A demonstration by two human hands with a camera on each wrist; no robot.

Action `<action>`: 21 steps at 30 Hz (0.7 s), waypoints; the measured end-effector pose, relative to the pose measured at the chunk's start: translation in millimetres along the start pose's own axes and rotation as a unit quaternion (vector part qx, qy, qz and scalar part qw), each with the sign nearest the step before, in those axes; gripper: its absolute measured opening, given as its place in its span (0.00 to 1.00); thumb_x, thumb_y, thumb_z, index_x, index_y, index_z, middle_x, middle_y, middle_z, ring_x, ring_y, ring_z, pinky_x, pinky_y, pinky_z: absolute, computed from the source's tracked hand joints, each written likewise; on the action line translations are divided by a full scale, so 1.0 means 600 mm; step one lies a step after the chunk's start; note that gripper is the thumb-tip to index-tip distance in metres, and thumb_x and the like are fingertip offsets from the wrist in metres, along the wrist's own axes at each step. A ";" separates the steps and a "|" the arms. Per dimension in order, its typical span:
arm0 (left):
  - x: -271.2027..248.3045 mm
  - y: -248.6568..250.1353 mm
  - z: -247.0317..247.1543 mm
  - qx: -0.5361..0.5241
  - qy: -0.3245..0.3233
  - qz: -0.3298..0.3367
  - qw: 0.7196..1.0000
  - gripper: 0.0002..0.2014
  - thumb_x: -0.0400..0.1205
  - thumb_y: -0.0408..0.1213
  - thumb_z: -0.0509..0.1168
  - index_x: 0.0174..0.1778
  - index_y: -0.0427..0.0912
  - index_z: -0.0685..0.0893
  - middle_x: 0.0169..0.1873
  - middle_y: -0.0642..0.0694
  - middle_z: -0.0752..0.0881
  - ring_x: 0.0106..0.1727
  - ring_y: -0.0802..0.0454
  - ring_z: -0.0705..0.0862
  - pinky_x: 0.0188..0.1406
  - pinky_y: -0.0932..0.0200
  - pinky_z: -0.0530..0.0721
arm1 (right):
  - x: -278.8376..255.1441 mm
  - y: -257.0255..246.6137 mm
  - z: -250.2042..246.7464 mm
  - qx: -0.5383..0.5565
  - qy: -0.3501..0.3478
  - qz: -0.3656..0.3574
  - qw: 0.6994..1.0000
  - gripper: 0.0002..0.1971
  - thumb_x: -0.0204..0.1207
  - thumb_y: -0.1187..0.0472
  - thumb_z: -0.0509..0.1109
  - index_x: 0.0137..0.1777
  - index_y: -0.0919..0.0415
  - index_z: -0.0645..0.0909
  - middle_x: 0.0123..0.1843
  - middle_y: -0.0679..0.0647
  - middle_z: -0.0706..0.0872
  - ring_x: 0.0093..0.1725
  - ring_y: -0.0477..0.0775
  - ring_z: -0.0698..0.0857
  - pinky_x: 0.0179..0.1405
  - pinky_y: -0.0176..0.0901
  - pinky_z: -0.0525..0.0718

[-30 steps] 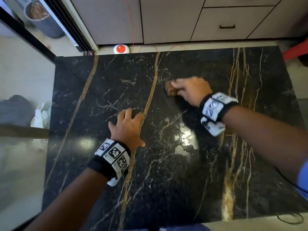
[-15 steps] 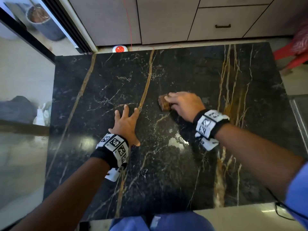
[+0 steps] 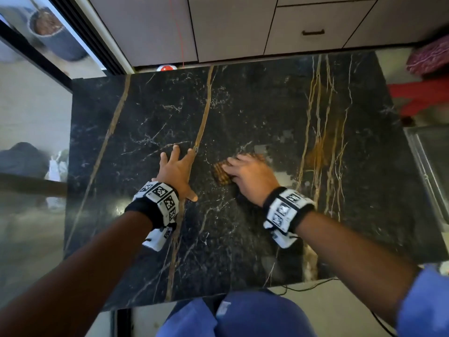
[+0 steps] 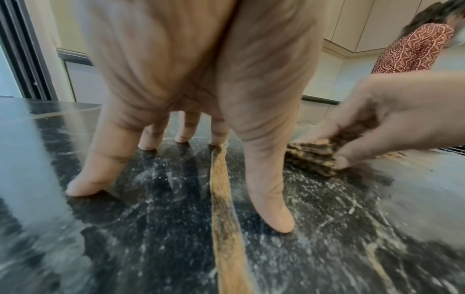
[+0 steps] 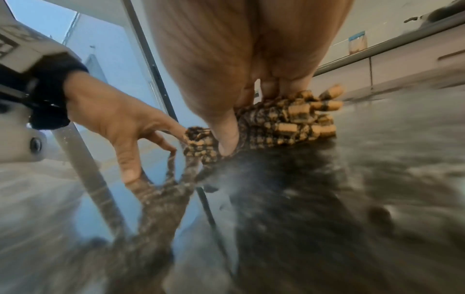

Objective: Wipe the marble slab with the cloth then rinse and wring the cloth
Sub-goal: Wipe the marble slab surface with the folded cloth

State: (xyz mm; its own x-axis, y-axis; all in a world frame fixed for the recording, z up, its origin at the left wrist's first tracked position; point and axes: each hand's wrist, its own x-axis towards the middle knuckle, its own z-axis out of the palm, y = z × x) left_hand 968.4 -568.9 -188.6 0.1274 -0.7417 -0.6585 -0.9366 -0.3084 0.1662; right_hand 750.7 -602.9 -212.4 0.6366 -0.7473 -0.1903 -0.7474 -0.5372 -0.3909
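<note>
The black marble slab point(image 3: 243, 113) lay under both hands. The left hand point(image 3: 177, 171) rested on it with fingers spread straight. Just beside it, the right hand point(image 3: 252, 179) gripped the bunched brown cloth point(image 3: 220, 173) against the slab.

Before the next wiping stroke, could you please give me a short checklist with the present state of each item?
1. Cloth under the right hand: ok, thumb and fingers press it onto the slab.
2. Cloth flat against the marble slab: ok, bunched but touching.
3. Left hand bracing: ok, spread fingertips rest on the slab, holding nothing.
4. Left hand clear of the stroke: not ok, it sits close beside the cloth.
5. Slab free of other items ahead: ok, none visible in the head view.
6. Cloth wet enough: cannot tell.
</note>
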 end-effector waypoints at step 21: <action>-0.175 -0.020 0.157 0.008 0.031 0.080 0.996 0.46 0.70 0.49 0.78 0.79 0.56 0.58 0.82 0.47 0.45 0.82 0.38 0.49 0.65 0.27 0.75 | -0.152 -0.030 0.026 0.025 0.012 0.093 0.995 0.23 0.79 0.69 0.66 0.72 0.49 0.79 0.77 0.48 0.77 0.77 0.56 0.73 0.78 0.58 0.68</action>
State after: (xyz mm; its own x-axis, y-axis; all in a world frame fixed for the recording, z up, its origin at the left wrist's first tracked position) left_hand 935.4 -431.0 -190.6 -0.0048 -0.8156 -0.5786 -0.9516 -0.1741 0.2533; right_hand 709.3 -519.2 -201.8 0.4834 -0.8413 -0.2419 -0.8411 -0.3697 -0.3949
